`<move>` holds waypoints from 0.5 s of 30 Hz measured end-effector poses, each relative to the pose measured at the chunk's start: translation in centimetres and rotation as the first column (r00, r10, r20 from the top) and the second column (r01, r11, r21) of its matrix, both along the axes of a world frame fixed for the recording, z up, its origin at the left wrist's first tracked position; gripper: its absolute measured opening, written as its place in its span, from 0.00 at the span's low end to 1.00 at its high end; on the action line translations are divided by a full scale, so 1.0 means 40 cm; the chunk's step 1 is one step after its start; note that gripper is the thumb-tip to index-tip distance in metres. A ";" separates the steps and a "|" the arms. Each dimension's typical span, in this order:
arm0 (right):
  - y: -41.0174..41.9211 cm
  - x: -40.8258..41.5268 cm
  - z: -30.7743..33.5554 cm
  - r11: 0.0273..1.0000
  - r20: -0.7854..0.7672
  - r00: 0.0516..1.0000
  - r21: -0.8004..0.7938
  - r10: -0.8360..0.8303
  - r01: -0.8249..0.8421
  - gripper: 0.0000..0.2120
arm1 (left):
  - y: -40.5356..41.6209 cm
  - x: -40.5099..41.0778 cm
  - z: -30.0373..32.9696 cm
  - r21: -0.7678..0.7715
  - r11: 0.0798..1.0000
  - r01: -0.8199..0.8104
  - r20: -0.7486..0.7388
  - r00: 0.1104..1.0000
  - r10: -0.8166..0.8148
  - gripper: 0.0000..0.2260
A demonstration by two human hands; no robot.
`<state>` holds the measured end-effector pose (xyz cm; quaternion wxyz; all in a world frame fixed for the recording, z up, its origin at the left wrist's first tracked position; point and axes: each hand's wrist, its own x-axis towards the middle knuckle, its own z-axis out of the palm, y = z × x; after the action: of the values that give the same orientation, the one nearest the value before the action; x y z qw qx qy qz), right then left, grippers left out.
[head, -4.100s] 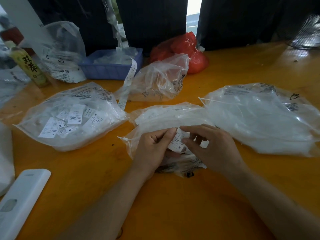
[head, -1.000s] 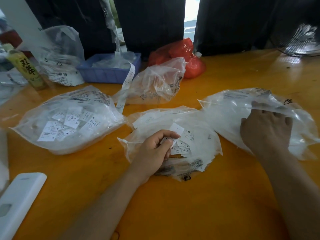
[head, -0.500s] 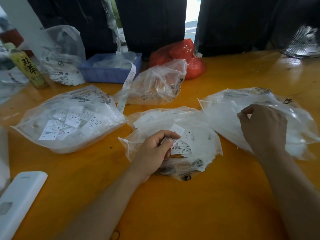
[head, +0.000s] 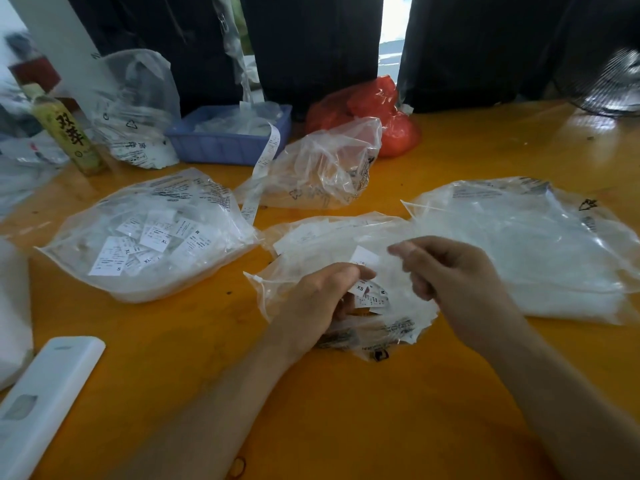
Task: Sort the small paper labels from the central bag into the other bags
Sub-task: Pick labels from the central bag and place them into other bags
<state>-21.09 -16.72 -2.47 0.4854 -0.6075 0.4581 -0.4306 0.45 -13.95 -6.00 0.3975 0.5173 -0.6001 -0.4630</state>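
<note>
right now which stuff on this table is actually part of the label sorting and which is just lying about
Part of the job:
central bag
small paper labels held in the left hand
right hand, over the central bag
left bag of labels
right bag
rear clear bag

Lying about:
blue tray
red bag
green bottle
white device

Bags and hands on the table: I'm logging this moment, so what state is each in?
Central bag: lying flat, labels inside.
Left bag: lying flat, full of labels.
Right bag: lying flat.
Left hand: fingers curled round labels.
Right hand: raised, fingers loosely curled, blurred.
Bottle: upright.
</note>
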 end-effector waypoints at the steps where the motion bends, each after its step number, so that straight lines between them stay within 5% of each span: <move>1: 0.005 0.014 -0.009 1.000 -0.026 0.999 -0.004 0.021 -0.021 0.13 | 0.002 -0.002 0.003 -0.016 1.000 0.007 0.023 1.000 -0.007 0.18; 7: 0.024 0.043 -0.028 0.987 -0.063 0.998 -0.159 0.022 -0.032 0.10 | 0.000 -0.007 0.008 -0.141 0.990 0.002 0.127 0.992 0.016 0.11; 15: 0.013 0.050 -0.042 0.996 -0.082 0.995 -0.068 -0.061 0.056 0.15 | 0.005 -0.007 0.007 -0.191 0.982 -0.003 0.106 0.994 0.023 0.04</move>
<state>-19.08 -16.20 -4.13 0.4327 -0.6268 0.4814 -0.4336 0.16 -13.76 -5.74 0.4153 0.5048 -0.6588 -0.3724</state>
